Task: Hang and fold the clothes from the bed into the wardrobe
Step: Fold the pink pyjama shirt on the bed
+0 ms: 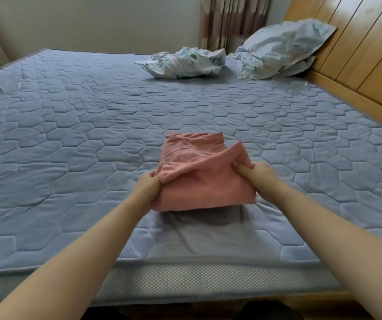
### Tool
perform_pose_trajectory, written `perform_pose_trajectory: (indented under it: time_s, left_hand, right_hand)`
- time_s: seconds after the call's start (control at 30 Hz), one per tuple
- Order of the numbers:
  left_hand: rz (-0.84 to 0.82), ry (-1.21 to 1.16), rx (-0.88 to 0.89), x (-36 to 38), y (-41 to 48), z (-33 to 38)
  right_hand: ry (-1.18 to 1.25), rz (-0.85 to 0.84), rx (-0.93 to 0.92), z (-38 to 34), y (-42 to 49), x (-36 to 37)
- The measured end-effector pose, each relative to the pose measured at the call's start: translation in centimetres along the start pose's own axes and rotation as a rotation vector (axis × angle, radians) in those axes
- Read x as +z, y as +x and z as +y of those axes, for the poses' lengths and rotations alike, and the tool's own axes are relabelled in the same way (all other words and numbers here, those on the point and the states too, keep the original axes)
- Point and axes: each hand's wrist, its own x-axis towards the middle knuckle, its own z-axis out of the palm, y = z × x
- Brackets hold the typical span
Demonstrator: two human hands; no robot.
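Pink garment point(197, 179), soft cotton or knit by the look, partly folded. It lies on the bed point(70, 135), about centre, close to the near edge. Far part flat on the quilted cover, near part lifted off it.

Left hand point(148, 188) grips the near-left side, right hand point(262, 177) the near-right fold. Fingers point(243, 168) of both are curled and clamped on the cloth, thumbs on top.

Handling, as a judgement: light and limp, no stiffness. Likely to sag and lose its fold if carried by one corner. Neither slippery nor fragile. Best hold is at both side edges, or a flat palm under the finished stack for carrying.

Room: a wide run of quilted cover to the left, right and far side, enough to lay the fold down and smooth it. The mattress edge runs close under the forearms, so cloth could slip off that way.

Crumpled floral cloth point(185, 63) and pillow point(282, 47) sit well apart at far right by the wooden headboard point(358, 42). Curtain point(227, 19) beyond. Wardrobe not in view.
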Motion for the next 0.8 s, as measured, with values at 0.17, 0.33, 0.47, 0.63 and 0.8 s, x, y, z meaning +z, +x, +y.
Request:
perform_pose_trajectory:
  time_s: [0.17, 0.33, 0.47, 0.63, 0.8]
  left_hand:
    - [0.194, 0.118, -0.170, 1.5, 1.4, -1.8]
    - [0.540, 0.431, 0.657, 2.3, -1.4, -0.2]
    - [0.035, 0.931, 1.445, 4.3, -2.5, 1.1]
    - [-0.303, 1.400, 0.590, 4.2, 0.2, -0.7]
    - [-0.212, 1.446, 0.463, 3.3, 0.9, -2.3]
  right_hand:
    - [-0.273, 0.269, 0.232, 2.4, 2.8, 2.8]
    - [-0.368, 0.355, 0.249, 3.0, 3.1, 3.3]
    - [-0.339, 0.378, 0.091, 3.1, 3.3, 3.5]
    - [-0.464, 0.386, 0.045, 3.9, 2.5, 2.9]
    - [-0.806, 0.421, -0.129, 4.1, 1.8, 3.5]
